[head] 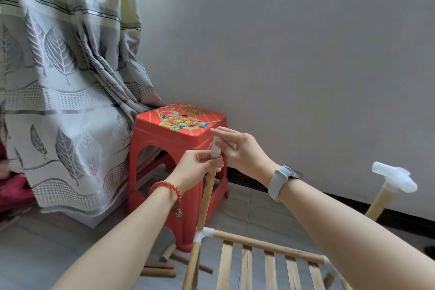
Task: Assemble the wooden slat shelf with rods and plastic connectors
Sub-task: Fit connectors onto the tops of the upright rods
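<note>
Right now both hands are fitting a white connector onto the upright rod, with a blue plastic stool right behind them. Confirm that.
One detail is wrong: the stool is red, not blue, as the head view shows. The rest holds: the left hand and the right hand are fitting the white connector onto the upright rod.

red stool [179, 132] beside leaf-patterned curtain [66, 77].

A single head-worn wide-angle view looks forward and slightly down, close over both forearms, with the red stool [179, 148] just beyond the fingers [219, 133].
</note>
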A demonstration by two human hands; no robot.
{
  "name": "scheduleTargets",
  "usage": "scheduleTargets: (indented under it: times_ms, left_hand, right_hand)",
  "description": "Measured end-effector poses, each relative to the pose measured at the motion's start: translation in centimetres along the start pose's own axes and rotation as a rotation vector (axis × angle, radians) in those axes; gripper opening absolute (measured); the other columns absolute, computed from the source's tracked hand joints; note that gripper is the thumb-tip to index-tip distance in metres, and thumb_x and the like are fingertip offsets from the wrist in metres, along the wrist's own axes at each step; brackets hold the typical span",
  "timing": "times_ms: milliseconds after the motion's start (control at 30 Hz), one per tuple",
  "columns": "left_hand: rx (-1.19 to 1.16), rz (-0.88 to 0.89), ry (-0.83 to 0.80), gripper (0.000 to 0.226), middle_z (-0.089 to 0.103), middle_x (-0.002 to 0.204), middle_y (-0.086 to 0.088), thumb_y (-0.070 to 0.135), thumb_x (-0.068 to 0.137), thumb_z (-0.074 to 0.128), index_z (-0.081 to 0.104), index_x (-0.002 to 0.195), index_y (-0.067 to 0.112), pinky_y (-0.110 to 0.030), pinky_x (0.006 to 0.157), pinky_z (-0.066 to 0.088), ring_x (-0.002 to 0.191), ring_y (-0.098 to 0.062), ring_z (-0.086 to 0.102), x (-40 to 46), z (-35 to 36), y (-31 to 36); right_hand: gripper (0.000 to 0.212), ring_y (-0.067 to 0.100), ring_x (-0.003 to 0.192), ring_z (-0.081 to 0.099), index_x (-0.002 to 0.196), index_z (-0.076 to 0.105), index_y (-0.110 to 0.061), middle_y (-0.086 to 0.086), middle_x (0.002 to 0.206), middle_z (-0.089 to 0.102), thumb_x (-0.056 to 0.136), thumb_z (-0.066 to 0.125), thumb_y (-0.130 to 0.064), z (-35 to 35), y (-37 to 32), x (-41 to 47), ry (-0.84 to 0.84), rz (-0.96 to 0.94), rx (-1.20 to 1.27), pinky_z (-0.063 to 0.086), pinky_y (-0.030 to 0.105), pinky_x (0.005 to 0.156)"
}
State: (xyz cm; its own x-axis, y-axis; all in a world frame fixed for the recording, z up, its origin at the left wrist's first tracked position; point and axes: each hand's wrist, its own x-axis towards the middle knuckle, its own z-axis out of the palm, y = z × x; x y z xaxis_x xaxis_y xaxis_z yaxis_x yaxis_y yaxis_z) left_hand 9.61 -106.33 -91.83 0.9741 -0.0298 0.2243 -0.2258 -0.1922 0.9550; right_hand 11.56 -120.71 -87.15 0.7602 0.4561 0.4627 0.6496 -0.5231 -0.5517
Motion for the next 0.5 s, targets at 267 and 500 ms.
scheduleTargets:
  times_ms: [267,500]
  left_hand:
    - [0.05,0.034,0.117,0.01,0.073,0.08,0.006,0.023,0.084,0.068,0.071,0.081,0.032,-0.018,0.071,0.049,0.083,-0.006,0.068,-0.1,1.0,-0.3]
    - [0.238,-0.074,-0.02,0.022,0.069,0.109,0.006,0.032,0.089,0.062,0.066,0.11,0.029,-0.032,0.093,0.05,0.103,-0.01,0.063,-0.7,0.8,-0.4]
  right_hand:
    - [0.026,0.027,0.092,0.063,0.115,0.066,-0.008,0.003,0.102,0.069,0.094,0.052,-0.015,2.4,-0.5,0.1,0.277,-0.034,-0.152,0.049,0.042,0.084]
    - [0.036,0.016,0.134,0.04,0.134,0.053,-0.017,-0.003,0.14,0.05,0.099,0.045,-0.018,1.0,0.1,-0.8,0.136,0.041,-0.115,0.031,0.029,0.111]
